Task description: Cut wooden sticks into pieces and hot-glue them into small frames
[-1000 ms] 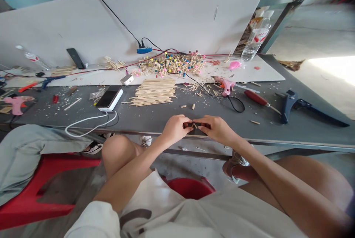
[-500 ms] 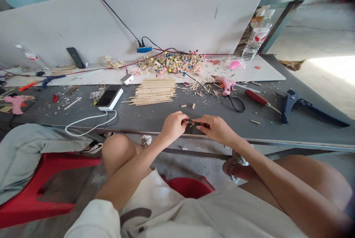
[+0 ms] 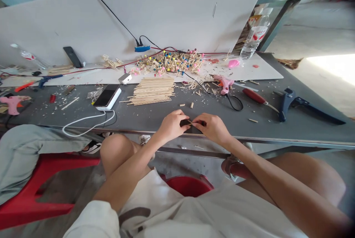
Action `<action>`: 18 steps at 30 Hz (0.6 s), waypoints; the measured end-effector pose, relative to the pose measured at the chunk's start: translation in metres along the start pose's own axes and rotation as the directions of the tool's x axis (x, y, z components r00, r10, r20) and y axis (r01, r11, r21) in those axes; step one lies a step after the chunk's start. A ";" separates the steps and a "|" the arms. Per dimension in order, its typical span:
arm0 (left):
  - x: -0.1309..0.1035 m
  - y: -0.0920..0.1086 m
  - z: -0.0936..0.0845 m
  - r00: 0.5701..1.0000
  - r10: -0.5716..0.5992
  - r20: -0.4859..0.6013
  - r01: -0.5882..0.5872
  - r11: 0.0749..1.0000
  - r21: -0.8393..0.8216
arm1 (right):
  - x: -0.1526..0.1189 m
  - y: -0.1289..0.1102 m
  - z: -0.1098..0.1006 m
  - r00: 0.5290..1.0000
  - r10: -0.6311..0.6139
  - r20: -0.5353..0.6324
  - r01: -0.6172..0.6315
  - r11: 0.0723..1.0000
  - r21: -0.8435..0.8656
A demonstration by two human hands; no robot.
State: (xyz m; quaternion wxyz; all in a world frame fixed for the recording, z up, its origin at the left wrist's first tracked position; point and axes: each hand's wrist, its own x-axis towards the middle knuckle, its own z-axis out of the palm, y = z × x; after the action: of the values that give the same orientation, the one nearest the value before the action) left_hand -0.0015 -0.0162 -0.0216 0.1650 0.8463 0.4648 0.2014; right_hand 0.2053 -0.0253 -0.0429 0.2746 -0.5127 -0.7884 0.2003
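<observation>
Close to the front edge of the grey table [image 3: 144, 117], my right hand [image 3: 212, 127] pinches a short wooden stick [image 3: 190, 122] between thumb and fingertips. My left hand [image 3: 172, 126] faces it, curled with the thumb below. Something dark shows between its thumb and fingers, but whether it is a held piece or shadow is unclear. Just beyond my hands lie small cut stick pieces [image 3: 192, 105]. A stack of long thin wooden sticks [image 3: 154, 91] lies behind them.
A heap of short sticks with coloured ball ends [image 3: 172, 62] lies at the back. On the right are a pink glue gun [image 3: 225, 83], a red-handled tool [image 3: 253, 96] and a blue cutter [image 3: 287, 103]. A corded phone-like device [image 3: 107, 97] stands left. Another person's leg [image 3: 41, 149] is beside me.
A dark thin strip stretched between both hands before; it no longer shows clearly. My right fingers have come down onto the short wooden stick, and my left fingers have parted somewhat.
</observation>
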 end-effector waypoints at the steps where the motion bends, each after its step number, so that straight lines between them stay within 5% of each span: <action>1: 0.000 0.000 0.000 1.000 -0.001 -0.001 0.001 1.000 0.001 | 0.000 0.000 0.000 1.000 0.004 0.002 -0.004 1.000 -0.002; 11: 0.001 0.000 0.002 1.000 0.013 -0.006 -0.013 1.000 0.018 | 0.003 -0.003 0.002 0.999 -0.030 0.031 0.034 0.991 -0.127; 18: 0.001 -0.004 0.004 0.992 0.124 -0.008 -0.122 0.984 0.134 | 0.001 -0.005 0.004 1.000 -0.019 0.020 0.023 0.983 -0.181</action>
State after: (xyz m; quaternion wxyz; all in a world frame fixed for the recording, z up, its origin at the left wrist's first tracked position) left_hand -0.0021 -0.0135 -0.0271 0.0918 0.8808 0.4254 0.1866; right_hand 0.1989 -0.0268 -0.0433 0.2217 -0.5254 -0.8112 0.1294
